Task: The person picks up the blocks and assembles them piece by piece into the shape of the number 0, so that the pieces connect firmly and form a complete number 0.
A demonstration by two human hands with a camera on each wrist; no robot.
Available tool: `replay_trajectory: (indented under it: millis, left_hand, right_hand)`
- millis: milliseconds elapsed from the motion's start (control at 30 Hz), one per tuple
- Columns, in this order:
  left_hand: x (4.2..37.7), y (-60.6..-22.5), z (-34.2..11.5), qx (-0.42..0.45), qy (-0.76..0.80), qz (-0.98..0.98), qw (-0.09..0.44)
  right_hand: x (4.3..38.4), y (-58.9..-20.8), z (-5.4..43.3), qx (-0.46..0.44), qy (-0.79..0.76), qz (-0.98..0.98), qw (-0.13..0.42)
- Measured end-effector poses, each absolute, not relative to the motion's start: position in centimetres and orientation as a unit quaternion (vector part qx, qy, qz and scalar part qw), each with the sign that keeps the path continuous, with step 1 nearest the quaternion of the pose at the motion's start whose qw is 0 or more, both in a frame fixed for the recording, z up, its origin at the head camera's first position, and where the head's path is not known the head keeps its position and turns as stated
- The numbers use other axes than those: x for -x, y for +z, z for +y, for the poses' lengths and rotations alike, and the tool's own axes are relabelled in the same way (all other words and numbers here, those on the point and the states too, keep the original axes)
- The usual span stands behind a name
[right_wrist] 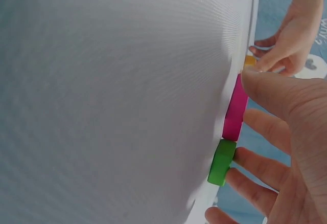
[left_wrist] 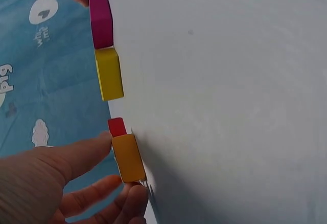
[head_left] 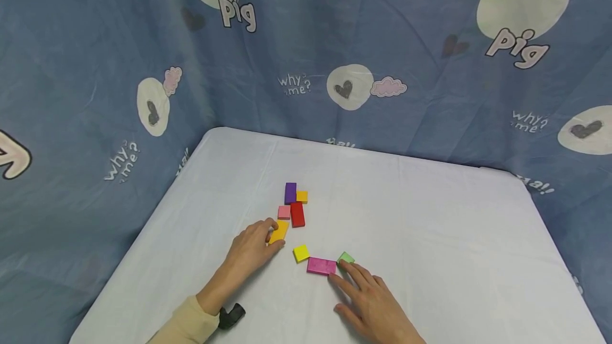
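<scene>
My left hand [head_left: 247, 243] pinches an orange block [head_left: 279, 231] between thumb and fingers. In the left wrist view the thumb lies along one end of this orange block [left_wrist: 129, 157] and the fingertips at the other. My right hand [head_left: 372, 300] has its fingers spread and relaxed. Its fingertips are at a small green block [head_left: 346, 257] and at the near corner of a magenta block [head_left: 321, 266]. A yellow block [head_left: 301, 253] sits at the magenta block's left end. Just beyond the orange block are a pink block [head_left: 284, 212] and a red block [head_left: 297, 214].
Farther back, a purple block [head_left: 290, 193] stands beside a small yellow-orange block [head_left: 302, 197]. A black object [head_left: 231, 316] shows by the left sleeve. White cloth covers the table [head_left: 454, 238], and a blue printed curtain [head_left: 421, 110] hangs behind it.
</scene>
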State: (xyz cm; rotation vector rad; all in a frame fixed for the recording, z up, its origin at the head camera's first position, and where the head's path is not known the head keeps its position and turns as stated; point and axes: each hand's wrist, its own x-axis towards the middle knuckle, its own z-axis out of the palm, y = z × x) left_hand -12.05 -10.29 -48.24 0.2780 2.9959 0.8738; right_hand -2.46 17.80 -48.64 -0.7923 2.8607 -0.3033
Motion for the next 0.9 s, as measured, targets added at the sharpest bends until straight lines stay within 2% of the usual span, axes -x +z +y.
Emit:
replay_trajectory:
  millis: [400, 900]
  left_hand:
    - [12.0, -48.3, -9.4, -0.117, 0.282, 0.952, 0.007]
    - [13.0, -48.5, -8.1, -0.127, 0.282, 0.951, 0.004]
  right_hand:
    - [2.4, -48.8, 17.9, 0.277, -0.106, 0.954, 0.047]
    - [2.6, -48.4, 17.7, 0.256, -0.1, 0.957, 0.098]
